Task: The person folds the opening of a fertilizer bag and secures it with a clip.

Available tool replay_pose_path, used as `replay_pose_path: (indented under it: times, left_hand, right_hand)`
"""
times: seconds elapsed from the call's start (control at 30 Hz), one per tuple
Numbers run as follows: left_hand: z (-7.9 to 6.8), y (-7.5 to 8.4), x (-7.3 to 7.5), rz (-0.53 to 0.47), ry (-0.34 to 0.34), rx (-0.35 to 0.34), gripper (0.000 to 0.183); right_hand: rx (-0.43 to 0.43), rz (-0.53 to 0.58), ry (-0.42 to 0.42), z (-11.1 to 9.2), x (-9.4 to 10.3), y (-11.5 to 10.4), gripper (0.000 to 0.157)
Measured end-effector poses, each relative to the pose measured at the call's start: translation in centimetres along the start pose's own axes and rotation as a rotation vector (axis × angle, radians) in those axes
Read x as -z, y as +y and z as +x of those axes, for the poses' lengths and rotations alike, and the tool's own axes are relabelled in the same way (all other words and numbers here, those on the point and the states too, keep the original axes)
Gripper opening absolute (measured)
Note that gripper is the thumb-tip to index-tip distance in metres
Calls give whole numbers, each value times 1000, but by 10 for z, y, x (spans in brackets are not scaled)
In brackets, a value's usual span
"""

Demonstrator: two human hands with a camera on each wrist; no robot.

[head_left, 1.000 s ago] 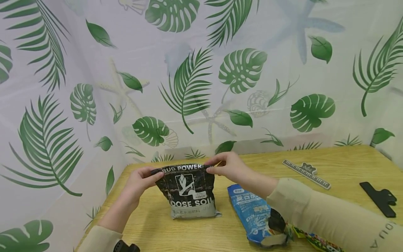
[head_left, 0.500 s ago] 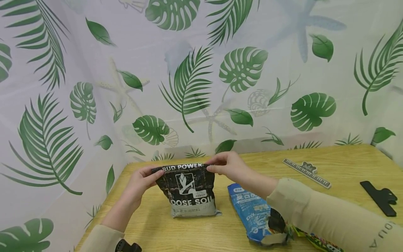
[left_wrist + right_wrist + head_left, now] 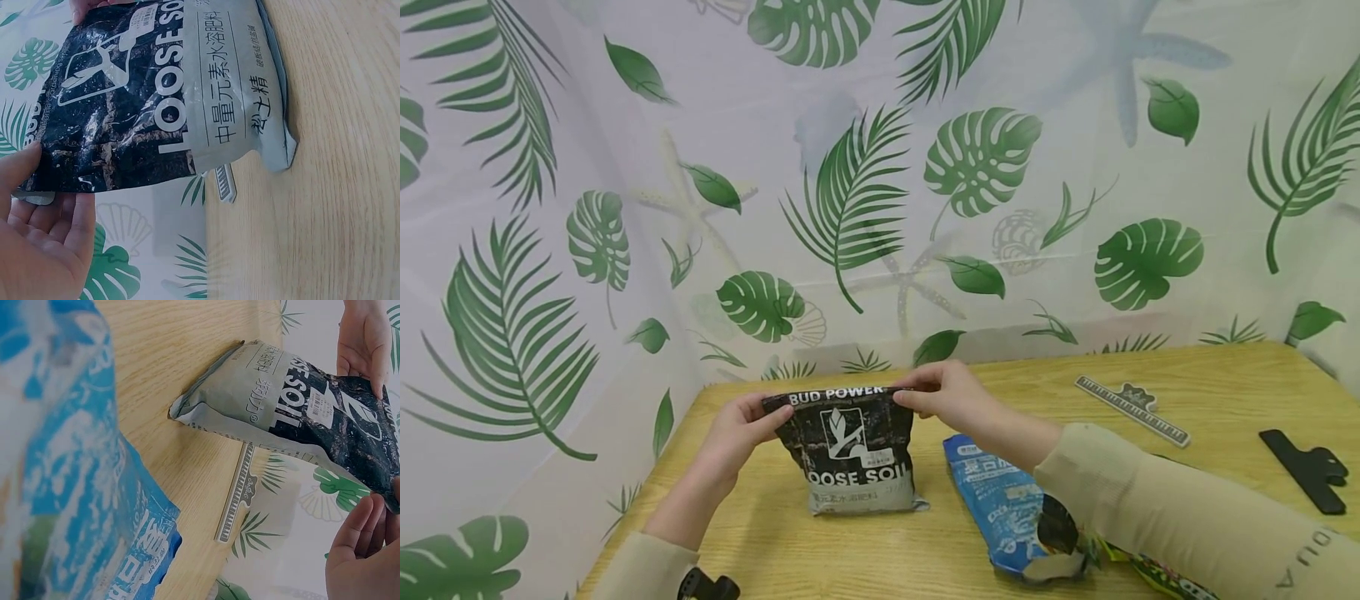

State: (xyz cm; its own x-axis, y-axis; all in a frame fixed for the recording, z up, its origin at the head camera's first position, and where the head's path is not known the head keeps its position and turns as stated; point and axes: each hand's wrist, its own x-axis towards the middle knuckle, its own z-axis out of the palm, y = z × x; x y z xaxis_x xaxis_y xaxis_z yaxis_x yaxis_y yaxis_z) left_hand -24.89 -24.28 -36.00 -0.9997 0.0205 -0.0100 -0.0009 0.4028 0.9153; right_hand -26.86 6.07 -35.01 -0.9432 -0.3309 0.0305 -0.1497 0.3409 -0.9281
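A black and grey bag of soil fertilizer (image 3: 850,442), printed "BUD POWER" and "LOOSE SOIL", stands upright on the wooden table. My left hand (image 3: 730,442) pinches its top left corner, thumb in front and fingers behind. At the top right corner my right hand (image 3: 951,400) pinches the bag the same way. Seen from the left wrist, the thumb of my left hand (image 3: 47,231) lies over the edge of the bag (image 3: 125,100). The right wrist view has the bag (image 3: 312,412) stretched between both hands, its base on the table.
A blue bag (image 3: 1000,508) lies right of the soil bag, under my right forearm. A colourful packet (image 3: 1157,575) is partly hidden by the sleeve. Farther right lie a white-and-black patterned clip (image 3: 1131,410) and a black clip (image 3: 1303,471). A leaf-print curtain (image 3: 880,192) hangs behind the table.
Both hands keep their hold on the bag's top corners. The bag's top edge tips slightly, and the head view shifts a little; the other things stay put.
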Motion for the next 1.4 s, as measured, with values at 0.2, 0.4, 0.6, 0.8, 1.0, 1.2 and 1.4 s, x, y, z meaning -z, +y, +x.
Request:
replay_pose_path:
  times: [0.2, 0.4, 0.6, 0.8, 1.0, 1.2, 1.4]
  left_hand:
    - [1, -3, -3, 13, -2, -28, 29]
    - [4, -5, -3, -19, 22, -22, 24]
    - [2, -6, -4, -48, 61, 4, 22]
    - [3, -7, -8, -64, 57, 19, 23]
    - [5, -8, -8, -64, 42, 7, 22]
    - [3, -8, -6, -65, 23, -7, 19]
    - [4, -8, -7, -65, 9, -6, 19]
  right_hand:
    - [-9, 4, 8, 1, 1, 1, 24]
    - [-10, 11, 7, 3, 1, -1, 23]
    - [-4, -11, -4, 4, 0, -4, 22]
    - [-11, -20, 9, 3, 0, -1, 20]
    - [-12, -14, 18, 3, 0, 1, 20]
    - [-35, 4, 19, 4, -2, -1, 20]
    - [-47, 22, 22, 4, 0, 0, 21]
